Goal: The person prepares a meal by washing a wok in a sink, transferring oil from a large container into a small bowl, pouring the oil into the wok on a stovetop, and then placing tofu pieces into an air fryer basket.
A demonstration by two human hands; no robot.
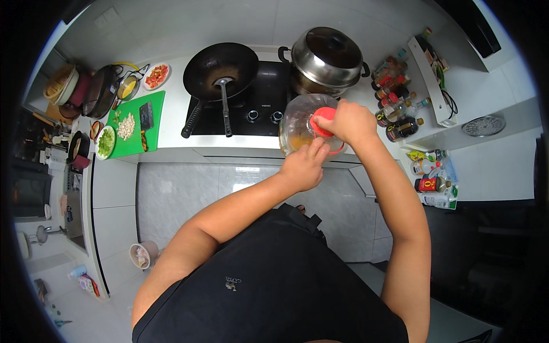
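Note:
A large clear jug [296, 113] with some amber liquid inside is in front of me, by the counter's front edge and the stove's right corner. My right hand [354, 122] grips its round red cap [324, 121] from the right. Just below the cap, my left hand [302, 169] is at the jug's near side, two fingers stretched toward the neck and the others curled. A red strap or handle [339, 150] shows beside those fingers. My hands hide part of the neck, so I cannot tell whether the cap is loose.
On the black cooktop [266, 81] are a wok [206, 64] with a metal spatula [225, 107] in it and a lidded steel pot [326, 60]. Left lies a green cutting board [152, 118] with a cleaver [146, 115] and chopped food. Several bottles [403, 128] line the right.

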